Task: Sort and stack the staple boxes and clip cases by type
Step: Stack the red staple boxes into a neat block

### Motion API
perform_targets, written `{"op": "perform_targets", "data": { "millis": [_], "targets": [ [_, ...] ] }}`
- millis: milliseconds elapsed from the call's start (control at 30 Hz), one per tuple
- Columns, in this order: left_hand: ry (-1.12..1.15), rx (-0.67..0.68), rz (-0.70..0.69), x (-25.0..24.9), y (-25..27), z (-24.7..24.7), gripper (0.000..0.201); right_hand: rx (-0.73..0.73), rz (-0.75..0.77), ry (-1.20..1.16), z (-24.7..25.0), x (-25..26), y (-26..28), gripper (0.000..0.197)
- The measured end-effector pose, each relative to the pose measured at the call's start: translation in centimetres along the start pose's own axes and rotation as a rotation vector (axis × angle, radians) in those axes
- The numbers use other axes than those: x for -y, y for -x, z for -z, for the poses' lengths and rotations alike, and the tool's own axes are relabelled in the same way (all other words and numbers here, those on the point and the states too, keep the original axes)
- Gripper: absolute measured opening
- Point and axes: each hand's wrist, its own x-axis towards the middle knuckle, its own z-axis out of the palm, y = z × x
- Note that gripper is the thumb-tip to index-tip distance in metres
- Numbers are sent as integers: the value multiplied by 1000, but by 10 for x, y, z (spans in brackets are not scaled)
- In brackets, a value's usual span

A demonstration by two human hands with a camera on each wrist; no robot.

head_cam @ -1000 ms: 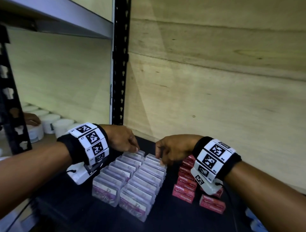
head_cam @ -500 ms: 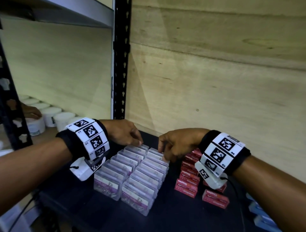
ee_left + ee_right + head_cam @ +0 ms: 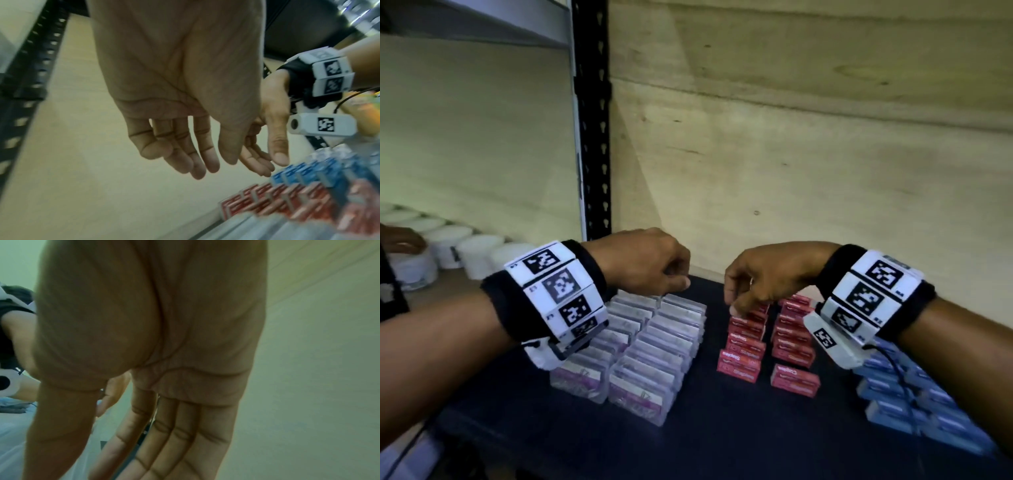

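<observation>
Across the dark shelf point(image 3: 722, 438) that fills the lower half of the head view, the sorting looks close to finished: three groups lie apart by type. The largest, the clear clip cases point(image 3: 647, 346), stand in two tidy rows at lower centre-left; just to their right the red staple boxes point(image 3: 746, 337) run in two columns, and the blue boxes point(image 3: 914, 401) sit packed at the lower right, partly behind the right wrist. What seems left is small: one red box point(image 3: 795, 375) lies alone at the near end of the right-hand red column, a little askew and apart from the rest, so it probably needs squaring up, and the far end of the left red column is being tidied. The left hand point(image 3: 643, 265) hovers over the back of the clip cases, its grip relaxed and apart with nothing in it, as the left wrist view shows. The right hand point(image 3: 760, 277) reaches down with straight fingers to the far red boxes; whether the tips touch one I cannot tell. Compared with half a second ago, the right hand has left the clip-case rows and crossed to the red columns, while the left has lifted slightly off the cases.
</observation>
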Motion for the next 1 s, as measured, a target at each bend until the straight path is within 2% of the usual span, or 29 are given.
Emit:
{"op": "perform_targets", "data": {
  "millis": [200, 367, 533, 800, 900, 1000],
  "targets": [
    [-107, 167, -110, -72, -8, -6, 26, 103, -150, 60, -22, -32, 41, 26],
    [-170, 265, -92, -104, -19, -14, 24, 98, -221, 88, -51, -44, 57, 26],
    [-209, 336, -49, -118, -19, -26, 29, 70, -195, 147, -72, -44, 59, 14],
    [-321, 326, -32, -138, -9, -23, 14, -55, -208, 197, -72, -38, 91, 12],
    [-346, 245, -76, -145, 6, -16, 8, -167, -220, 210, -75, -29, 123, 10],
    [-312, 113, -167, -151, 33, -11, 11, -262, -278, 273, -86, -17, 158, 17]
  ]
}}
